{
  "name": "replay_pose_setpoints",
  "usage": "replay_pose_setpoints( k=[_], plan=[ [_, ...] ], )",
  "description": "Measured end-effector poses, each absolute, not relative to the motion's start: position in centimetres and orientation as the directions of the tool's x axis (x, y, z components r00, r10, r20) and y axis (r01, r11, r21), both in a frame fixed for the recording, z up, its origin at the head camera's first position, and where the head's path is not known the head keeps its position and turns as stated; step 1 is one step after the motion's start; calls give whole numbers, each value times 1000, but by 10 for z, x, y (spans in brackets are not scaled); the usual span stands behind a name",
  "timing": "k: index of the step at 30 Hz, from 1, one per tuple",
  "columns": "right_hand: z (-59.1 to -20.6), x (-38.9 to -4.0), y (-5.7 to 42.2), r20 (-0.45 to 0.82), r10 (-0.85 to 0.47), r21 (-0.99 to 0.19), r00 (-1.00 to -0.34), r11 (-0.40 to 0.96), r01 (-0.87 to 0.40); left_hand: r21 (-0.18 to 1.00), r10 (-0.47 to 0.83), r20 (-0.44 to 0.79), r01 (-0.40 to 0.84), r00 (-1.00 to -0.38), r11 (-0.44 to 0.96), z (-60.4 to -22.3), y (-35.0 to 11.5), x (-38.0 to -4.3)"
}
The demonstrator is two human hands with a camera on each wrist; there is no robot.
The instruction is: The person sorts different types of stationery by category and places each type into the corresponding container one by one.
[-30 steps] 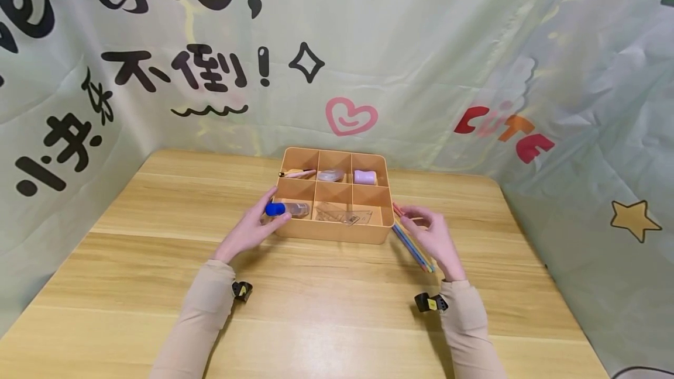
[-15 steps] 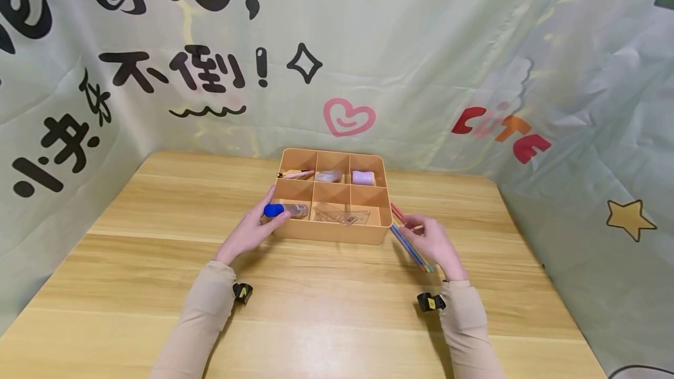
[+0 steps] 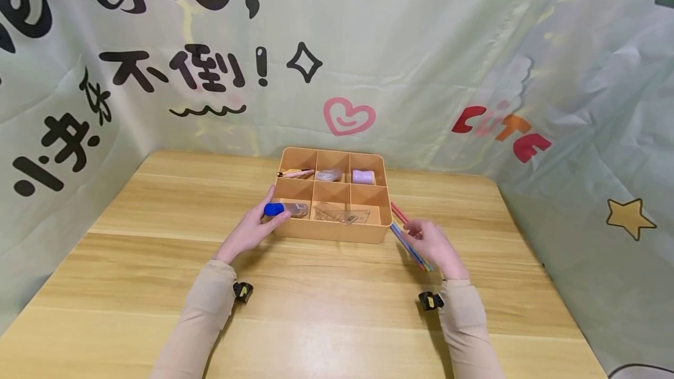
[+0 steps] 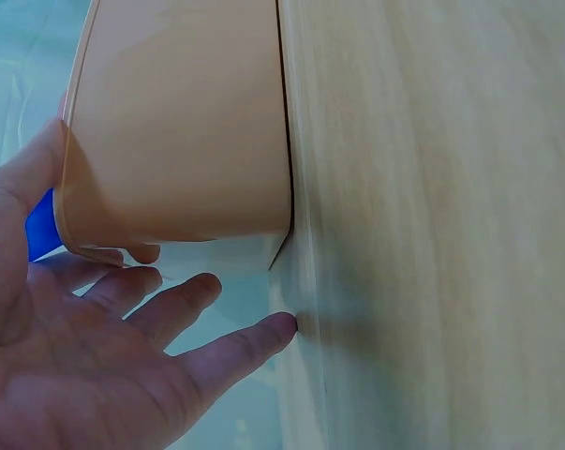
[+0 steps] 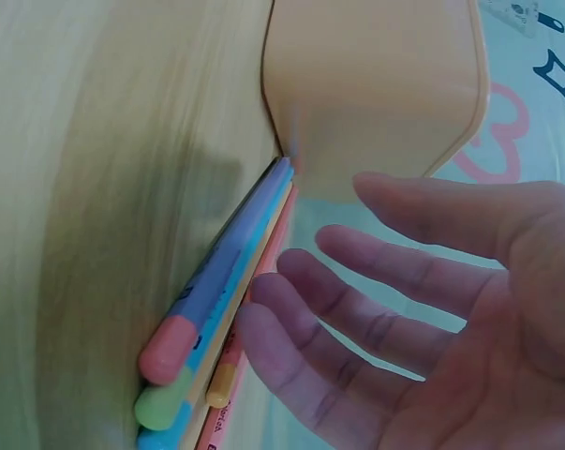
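Note:
A peach-coloured divided box (image 3: 332,232) stands on the table, with a blue-capped clear tube (image 3: 296,210) in its front left compartment. My left hand (image 3: 247,235) rests at the box's front left corner, thumb against the rim. In the left wrist view, its other fingers (image 4: 230,361) are spread loosely past the corner. Several slim pencils (image 5: 221,281) with rounded coloured ends lie beside the box's right side. My right hand (image 3: 434,250) is over them, fingers relaxed and apart, holding nothing. Whether its fingertips touch a pencil, I cannot tell.
Clear drawing rulers (image 3: 350,217) lie in the front of the box. Its back compartments hold slim pens (image 3: 297,174), a clear lilac item (image 3: 329,175) and a purple roll (image 3: 363,177). A printed curtain (image 3: 421,75) hangs behind the wooden table (image 3: 316,320).
My right hand has drawn back slightly toward the near right, showing more of the red pencils. My left hand keeps its place at the box corner.

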State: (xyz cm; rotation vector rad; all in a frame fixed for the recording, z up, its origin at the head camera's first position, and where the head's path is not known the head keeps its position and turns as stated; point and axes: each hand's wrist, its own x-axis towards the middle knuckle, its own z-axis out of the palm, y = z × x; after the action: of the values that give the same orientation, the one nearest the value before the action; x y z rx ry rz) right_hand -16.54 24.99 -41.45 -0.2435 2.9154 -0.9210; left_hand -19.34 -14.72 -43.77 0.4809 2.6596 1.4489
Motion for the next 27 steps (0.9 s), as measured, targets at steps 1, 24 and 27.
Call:
replay_pose_setpoints(
  k=[1, 24, 27],
  plan=[
    [-415, -165, 250, -32, -177, -565, -984, 815, -128, 830, 309, 83, 238, -947, 505, -437, -147, -194],
    [-422, -163, 257, -69, -90, -478, -994, 877, -46, 841, 318, 63, 221, -946, 494, -438, -147, -195],
    [-423, -164, 259, -79, -69, -475, -994, 880, -24, 844, 318, 63, 220, -946, 489, -440, -148, -195]
  ],
)
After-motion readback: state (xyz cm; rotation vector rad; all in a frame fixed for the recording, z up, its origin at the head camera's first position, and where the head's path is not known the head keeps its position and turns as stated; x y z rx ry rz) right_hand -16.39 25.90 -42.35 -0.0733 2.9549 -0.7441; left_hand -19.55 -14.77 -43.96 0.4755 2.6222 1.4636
